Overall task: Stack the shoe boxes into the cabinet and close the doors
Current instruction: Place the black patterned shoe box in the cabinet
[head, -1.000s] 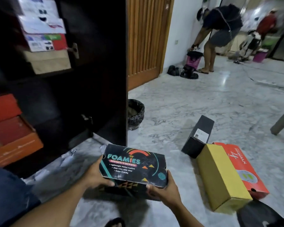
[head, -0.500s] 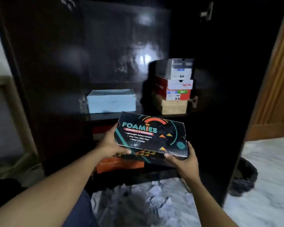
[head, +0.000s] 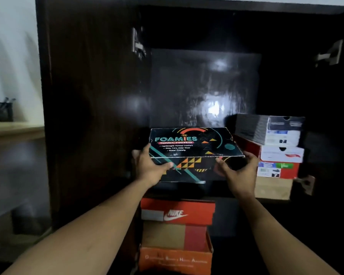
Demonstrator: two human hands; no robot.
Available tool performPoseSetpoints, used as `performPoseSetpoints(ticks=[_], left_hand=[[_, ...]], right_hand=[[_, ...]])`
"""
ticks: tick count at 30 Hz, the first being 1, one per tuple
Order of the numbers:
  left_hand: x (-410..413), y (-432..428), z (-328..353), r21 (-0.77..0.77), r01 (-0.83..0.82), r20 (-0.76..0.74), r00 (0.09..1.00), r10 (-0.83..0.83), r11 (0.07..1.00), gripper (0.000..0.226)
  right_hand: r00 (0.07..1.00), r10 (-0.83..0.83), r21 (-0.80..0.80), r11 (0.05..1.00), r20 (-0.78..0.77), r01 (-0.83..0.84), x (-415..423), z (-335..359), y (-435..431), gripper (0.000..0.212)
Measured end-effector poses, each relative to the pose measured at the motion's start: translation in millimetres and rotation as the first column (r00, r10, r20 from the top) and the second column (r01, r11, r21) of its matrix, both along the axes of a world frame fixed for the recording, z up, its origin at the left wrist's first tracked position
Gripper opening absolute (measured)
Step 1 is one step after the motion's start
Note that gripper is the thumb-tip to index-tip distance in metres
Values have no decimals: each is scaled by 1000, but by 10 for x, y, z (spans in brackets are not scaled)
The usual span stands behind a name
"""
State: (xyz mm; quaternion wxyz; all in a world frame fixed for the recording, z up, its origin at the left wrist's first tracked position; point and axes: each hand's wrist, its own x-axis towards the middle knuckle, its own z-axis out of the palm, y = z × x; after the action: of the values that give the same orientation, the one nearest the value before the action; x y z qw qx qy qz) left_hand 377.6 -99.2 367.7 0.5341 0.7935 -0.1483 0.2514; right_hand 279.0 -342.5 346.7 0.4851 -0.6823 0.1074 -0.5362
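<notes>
A black Foamies Skechers shoe box [head: 193, 143] is held level in front of the dark open cabinet [head: 205, 82], at the height of its upper shelf. My left hand [head: 149, 167] grips the box's near left corner, thumb on the lid. My right hand [head: 237, 171] grips the near right corner from below and the side. To the right on the upper shelf stands a stack of several boxes [head: 278, 155]. The pale box seen earlier is hidden behind the held box.
Below the shelf, a red Nike box [head: 177, 212] sits on a tan and red box [head: 175, 237] and an orange box [head: 175, 260]. The left cabinet door [head: 87, 96] stands open. A wooden ledge with a dark basket [head: 0, 112] is at far left.
I have turned from the floor to face the cabinet. Both hands have lifted the Foamies box from floor level up to the upper shelf.
</notes>
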Motion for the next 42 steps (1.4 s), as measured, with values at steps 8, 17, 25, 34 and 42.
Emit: performPoseSetpoints(ticks=[8,17,25,34,42], left_hand=[[643,-331,-198,84,-120,202,974,101,989,73],[1159,-468,-135,424,-29,-40,998,51,905,92],[1237,-485,-73,460,-17,-83,995,62,888,95],[511,-372,61,467,167,-106,986,-132,868,88],[-805,-555,216,424,353,-83,932,-352,834,78]], right_hand=[[988,48,-185,980,-146,-75,846,-119,-224,77],[912,156,-170,957,-378,-234,1411,-88,-417,102],[847,200,-196,923,-492,-331,1411,23,-503,97],[892,107,-295,921,-439,-256,526,120,-365,103],[859,-56,-269,958,-509,-97,-1283,381,-332,93]])
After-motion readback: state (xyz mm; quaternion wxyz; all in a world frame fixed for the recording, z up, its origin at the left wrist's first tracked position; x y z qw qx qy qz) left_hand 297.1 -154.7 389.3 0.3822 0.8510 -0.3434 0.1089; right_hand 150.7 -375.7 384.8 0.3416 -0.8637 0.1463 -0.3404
